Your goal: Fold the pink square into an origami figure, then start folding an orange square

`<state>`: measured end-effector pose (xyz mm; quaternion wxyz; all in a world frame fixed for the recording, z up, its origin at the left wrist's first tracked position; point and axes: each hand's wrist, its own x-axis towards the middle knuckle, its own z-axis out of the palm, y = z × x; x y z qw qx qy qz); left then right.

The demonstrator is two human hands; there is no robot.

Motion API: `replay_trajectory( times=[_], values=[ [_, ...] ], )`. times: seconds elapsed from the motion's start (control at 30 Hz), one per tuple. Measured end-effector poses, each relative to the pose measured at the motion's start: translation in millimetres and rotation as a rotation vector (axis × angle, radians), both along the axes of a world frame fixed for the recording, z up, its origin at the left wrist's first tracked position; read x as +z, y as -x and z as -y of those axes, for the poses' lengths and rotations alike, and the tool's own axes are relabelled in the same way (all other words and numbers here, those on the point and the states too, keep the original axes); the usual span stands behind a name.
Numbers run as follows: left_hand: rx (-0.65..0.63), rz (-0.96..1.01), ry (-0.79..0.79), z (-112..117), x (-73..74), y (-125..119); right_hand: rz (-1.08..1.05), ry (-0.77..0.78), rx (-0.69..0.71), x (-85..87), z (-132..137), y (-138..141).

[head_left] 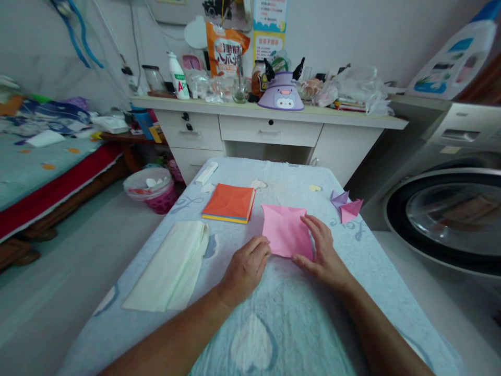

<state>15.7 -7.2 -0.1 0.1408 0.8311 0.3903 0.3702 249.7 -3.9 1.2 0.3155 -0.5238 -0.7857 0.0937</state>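
A table (297, 318) under a pale blue, heart-patterned cover fills most of the view, narrowing toward its far edge. That edge stops just before a white desk (242, 130), whose top is crowded with bottles, bags and jars. A washing machine (446, 141) stands past the right edge, with a strip of floor between, and a bed (55, 156) lies well off to the left across a wider stretch of floor. A pink bin (164, 201) sits on the floor near the table's far left side.

On the tabletop, a folded pale green cloth (168, 266) takes up the left side, well apart from the hands; bare cover runs between it and the left forearm, and a broader bare strip lies to the right.

The right hand (323, 256) is spread, fingertips on the right edge of a pink sheet (284, 230) and thumb at its near edge. The left hand (247, 261) is closed, thumb and fingers drawn together on the sheet's near left corner. The sheet lies flat between and just beyond the two hands, inside the table's edges on every side. An orange-topped paper stack (230, 202) rests just beside it, leftward.

Smaller still, a pink folded piece (351, 210) touches a purple folded piece (339, 199) near the table's right edge, and a narrow white box (206, 173) lies near the far left corner.
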Motion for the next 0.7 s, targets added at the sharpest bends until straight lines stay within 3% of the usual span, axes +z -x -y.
replay_trajectory(
  times=[0.13,0.3,0.7],
  values=[
    [0.0,0.06,0.095,-4,-0.9,3,0.177,-0.002,0.086,-0.2,2,0],
    [0.006,0.114,0.159,-5,-0.2,5,0.304,0.046,0.076,-5.8,-2,-1],
    [0.041,-0.023,0.207,-7,-10.4,8,0.215,0.02,0.206,-1.3,-4,-2]
  ],
)
